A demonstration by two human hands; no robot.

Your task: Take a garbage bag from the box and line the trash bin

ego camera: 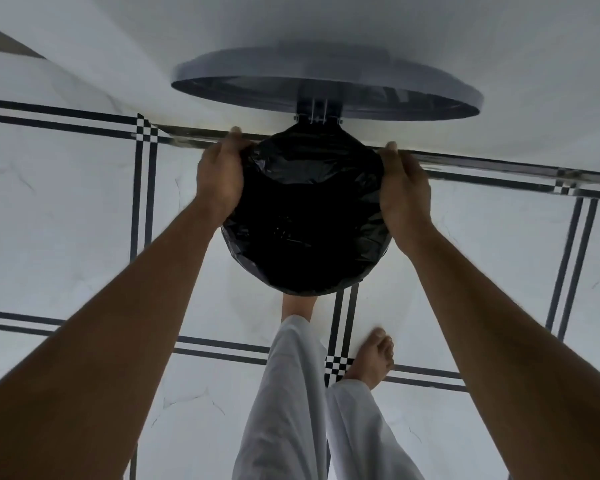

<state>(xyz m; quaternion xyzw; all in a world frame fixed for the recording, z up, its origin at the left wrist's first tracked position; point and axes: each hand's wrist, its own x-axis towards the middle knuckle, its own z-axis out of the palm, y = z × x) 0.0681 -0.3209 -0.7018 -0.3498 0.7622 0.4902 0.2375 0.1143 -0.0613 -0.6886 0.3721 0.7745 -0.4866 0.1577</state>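
A black garbage bag (309,216) is spread over the round mouth of the trash bin, folded over its rim so the bin's body is hidden. The bin's grey lid (326,69) stands raised on its hinge (317,114) against the wall. My left hand (219,174) grips the bag's edge at the bin's left rim. My right hand (404,188) grips the bag's edge at the right rim. The box of bags is not in view.
The bin stands on a white tiled floor (66,220) with dark stripe borders, close to a white wall (465,29). My left foot (297,304) reaches under the bin's front. My right foot (371,358) stands behind it.
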